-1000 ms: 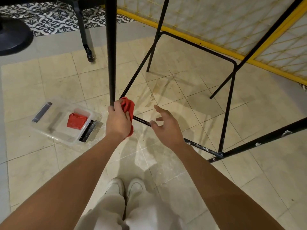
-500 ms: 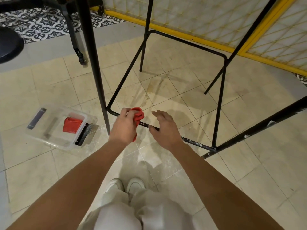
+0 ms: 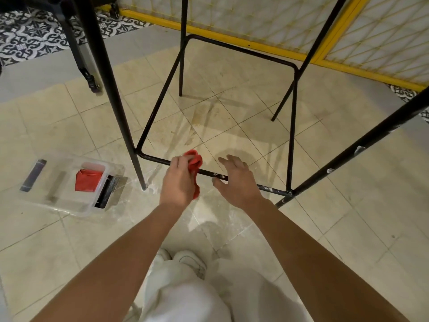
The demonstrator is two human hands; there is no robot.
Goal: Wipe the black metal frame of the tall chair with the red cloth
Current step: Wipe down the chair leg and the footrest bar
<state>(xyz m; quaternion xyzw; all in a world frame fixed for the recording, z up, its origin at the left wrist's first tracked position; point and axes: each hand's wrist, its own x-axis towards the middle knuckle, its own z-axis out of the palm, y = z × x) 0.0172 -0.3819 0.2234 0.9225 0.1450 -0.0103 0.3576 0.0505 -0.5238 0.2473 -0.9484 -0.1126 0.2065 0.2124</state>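
Seen from above: pale trousers (image 3: 185,296) and white shoes (image 3: 185,259) on a tiled floor (image 3: 267,140). Both bare arms reach forward. The left hand (image 3: 177,182) is clenched around a red cloth (image 3: 194,163), pressed on the near low bar of the black chair frame (image 3: 291,135). The right hand (image 3: 236,180) hovers spread over that bar, holding nothing. At left, a clear tray (image 3: 58,196) holds a second red cloth (image 3: 87,180). Farthest is a yellow-framed screen (image 3: 255,22).
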